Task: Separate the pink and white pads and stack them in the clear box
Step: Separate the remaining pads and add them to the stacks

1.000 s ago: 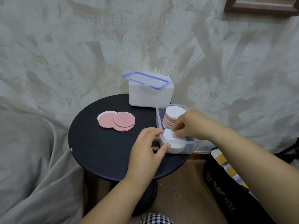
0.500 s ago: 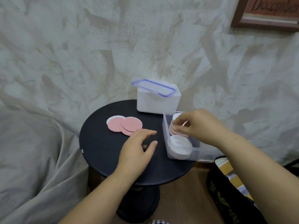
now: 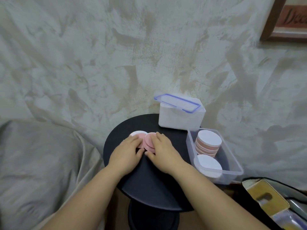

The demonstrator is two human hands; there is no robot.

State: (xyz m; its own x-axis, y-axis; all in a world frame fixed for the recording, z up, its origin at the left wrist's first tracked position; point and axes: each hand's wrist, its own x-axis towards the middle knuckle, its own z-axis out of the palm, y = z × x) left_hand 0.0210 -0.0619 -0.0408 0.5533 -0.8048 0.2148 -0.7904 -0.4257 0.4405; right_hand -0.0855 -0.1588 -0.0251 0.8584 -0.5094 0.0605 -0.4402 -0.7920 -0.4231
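Observation:
Loose pink pads (image 3: 147, 141) lie overlapped on the round black table (image 3: 149, 188), with one white pad (image 3: 136, 133) peeking out behind them. My left hand (image 3: 127, 151) rests flat on the left pads, fingers fairly straight. My right hand (image 3: 162, 149) holds the right pink pads, fingers along their far edge and thumb at their near edge. The clear box (image 3: 233, 159) stands at the table's right edge. It holds a taller pink-and-white striped stack (image 3: 208, 143) at the back and a white stack (image 3: 209, 163) at the front.
A white container with a blue-rimmed lid (image 3: 180, 117) stands at the back of the table, just behind the clear box. A dark bag (image 3: 274, 201) sits on the floor at lower right. Grey cloth (image 3: 41, 163) drapes on the left. A textured wall is close behind.
Both hands have left the clear box and moved left onto the loose pads on the table. The white stack stays in the box's front. The camera tilted up and shifted.

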